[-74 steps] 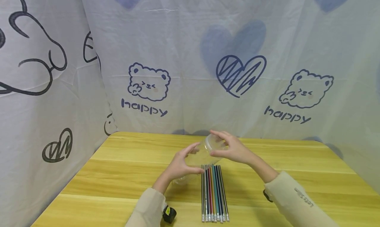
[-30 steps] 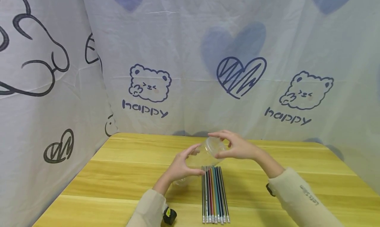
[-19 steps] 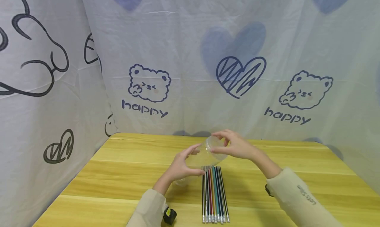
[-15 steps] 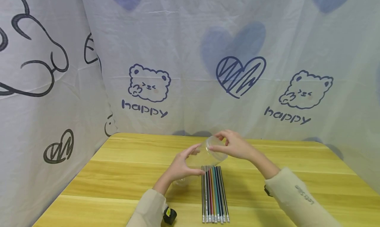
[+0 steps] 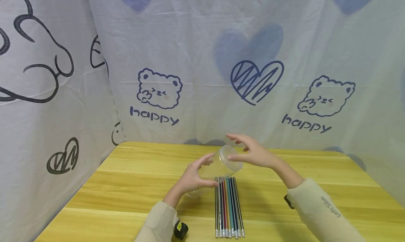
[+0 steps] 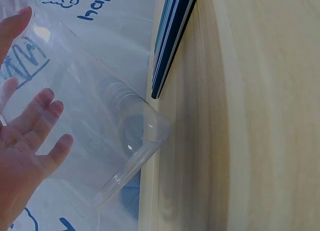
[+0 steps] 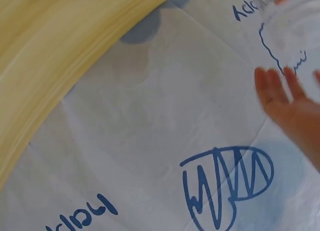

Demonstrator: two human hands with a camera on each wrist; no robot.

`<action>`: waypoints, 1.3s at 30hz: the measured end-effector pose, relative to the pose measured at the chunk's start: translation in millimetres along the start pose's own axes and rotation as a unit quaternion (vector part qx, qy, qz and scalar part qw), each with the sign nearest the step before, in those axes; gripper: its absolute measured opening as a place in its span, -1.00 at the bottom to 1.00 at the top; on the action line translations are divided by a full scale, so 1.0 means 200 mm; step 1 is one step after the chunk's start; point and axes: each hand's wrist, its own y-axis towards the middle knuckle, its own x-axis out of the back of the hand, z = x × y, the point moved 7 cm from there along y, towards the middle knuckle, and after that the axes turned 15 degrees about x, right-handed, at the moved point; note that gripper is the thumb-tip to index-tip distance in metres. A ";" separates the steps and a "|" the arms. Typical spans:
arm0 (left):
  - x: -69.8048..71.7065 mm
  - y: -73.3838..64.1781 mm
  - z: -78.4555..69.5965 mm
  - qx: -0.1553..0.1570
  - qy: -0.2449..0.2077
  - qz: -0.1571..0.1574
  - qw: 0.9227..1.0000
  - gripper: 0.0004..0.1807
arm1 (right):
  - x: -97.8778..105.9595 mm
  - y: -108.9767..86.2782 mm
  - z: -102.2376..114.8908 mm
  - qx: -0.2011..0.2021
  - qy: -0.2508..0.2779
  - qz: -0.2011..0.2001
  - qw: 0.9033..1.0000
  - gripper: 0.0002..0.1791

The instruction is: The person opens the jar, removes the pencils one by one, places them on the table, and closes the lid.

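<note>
A clear plastic jar (image 5: pixel 210 170) is held tilted above the table, its translucent screw lid (image 5: pixel 226 154) facing up and right. My left hand (image 5: pixel 192 177) grips the jar's body, thumb on the near side and fingers round the far side. In the left wrist view the jar's base (image 6: pixel 132 166) points toward the table edge. My right hand (image 5: pixel 254 153) is beside the lid with fingers spread and raised off it, its thumb overlapping the lid's edge. Below the jar, a row of pencils (image 5: pixel 228 210) lies side by side, silver eraser ends toward me.
The wood-grain table (image 5: pixel 142 196) runs back to a white printed curtain (image 5: pixel 202 73); another curtain hangs along the left side. A small clear round object (image 5: pixel 192 193) sits on the table under my left hand.
My right hand has shifted its hold on the lid back and forth, and its fingers have now lifted away from it. The left hand, jar and pencils stay almost in place.
</note>
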 end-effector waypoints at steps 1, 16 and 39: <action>0.01 -0.01 -0.02 0.002 -0.001 0.001 1.000 -0.05 | 0.00 0.00 0.01 0.015 0.010 0.010 1.000 -0.27; 0.00 0.00 0.00 0.004 -0.004 0.002 1.000 -0.04 | -0.03 0.00 0.02 0.019 0.020 0.062 0.998 -0.31; 0.00 0.00 0.00 0.003 0.004 0.000 1.000 -0.05 | -0.03 0.01 -0.02 -0.068 -0.048 0.022 0.996 -0.28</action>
